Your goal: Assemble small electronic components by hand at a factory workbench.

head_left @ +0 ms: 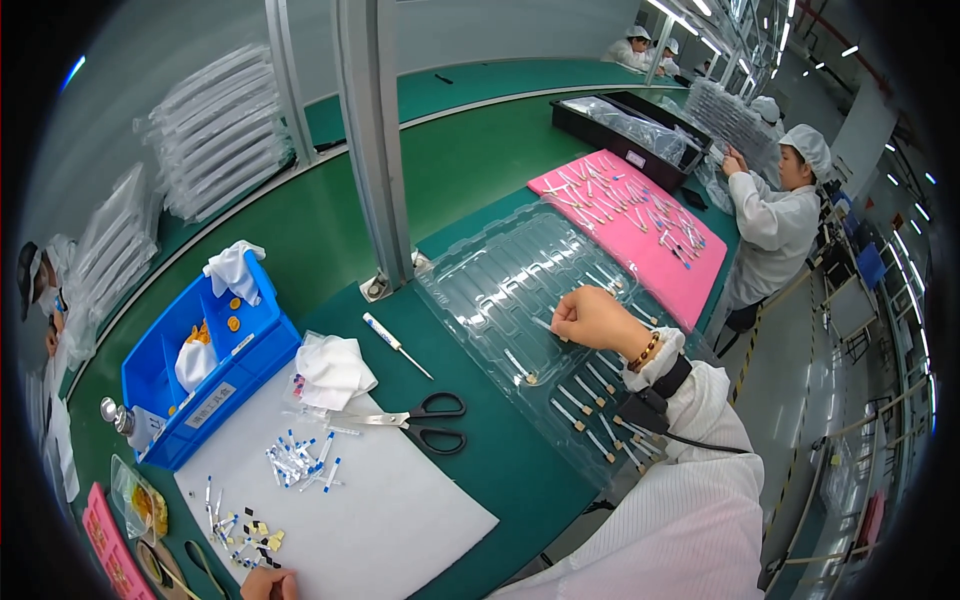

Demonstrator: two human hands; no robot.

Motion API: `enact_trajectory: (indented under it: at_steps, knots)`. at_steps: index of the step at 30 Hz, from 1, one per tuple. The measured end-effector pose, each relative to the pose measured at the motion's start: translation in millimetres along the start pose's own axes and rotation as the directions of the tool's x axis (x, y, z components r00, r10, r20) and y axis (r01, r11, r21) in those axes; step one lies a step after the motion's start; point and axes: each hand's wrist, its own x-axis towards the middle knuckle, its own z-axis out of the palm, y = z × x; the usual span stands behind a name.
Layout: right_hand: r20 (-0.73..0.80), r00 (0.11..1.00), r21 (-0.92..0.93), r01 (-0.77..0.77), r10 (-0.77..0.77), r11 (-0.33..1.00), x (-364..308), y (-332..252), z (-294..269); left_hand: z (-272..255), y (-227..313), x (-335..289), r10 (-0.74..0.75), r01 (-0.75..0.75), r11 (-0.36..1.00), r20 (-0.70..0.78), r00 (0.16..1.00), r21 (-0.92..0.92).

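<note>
My right hand point(592, 317) is over a clear plastic tray point(480, 265), thumb and fingers pinched at one end of a small white strip point(545, 325). More white strips with tan ends point(571, 416) lie in the tray's slots near my right wrist, in loose rows. At the lower edge, my left hand point(268, 584) shows only in part, its fingers curled in beside small black and yellow pieces point(268, 535) on a white sheet point(400, 510). What those fingers hold, if anything, is hidden. A pile of blue-and-white strips point(300, 460) lies farther up the sheet.
Black-handled scissors point(435, 425) and a white-handled screwdriver point(395, 343) lie left of the tray. A blue divided bin point(215, 385) stands at left. Beyond the tray are a pink mat point(690, 290) with many strips, a black crate point(625, 140) and a co-worker point(775, 215). A metal post point(370, 140) rises mid-bench.
</note>
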Motion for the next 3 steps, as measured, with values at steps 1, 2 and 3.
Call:
enact_trajectory:
  at_steps: [1,2,3]
  knots:
    - [-0.015,1.000,-0.005,-0.012,0.012,1.000,-0.2,0.3,0.7,-0.3,-1.3,-0.8,-0.034,0.034,0.999,0.020,0.999,0.012]
    - [-0.017,1.000,-0.004,-0.015,0.015,1.000,-0.9,0.4,0.3,-0.3,-3.0,-1.6,-0.068,0.067,0.997,0.041,0.997,0.025]
    - [-0.035,0.999,-0.013,-0.002,0.002,1.000,-2.5,0.0,-0.9,0.4,-3.4,-0.2,-0.065,0.064,0.998,0.043,0.997,0.024]
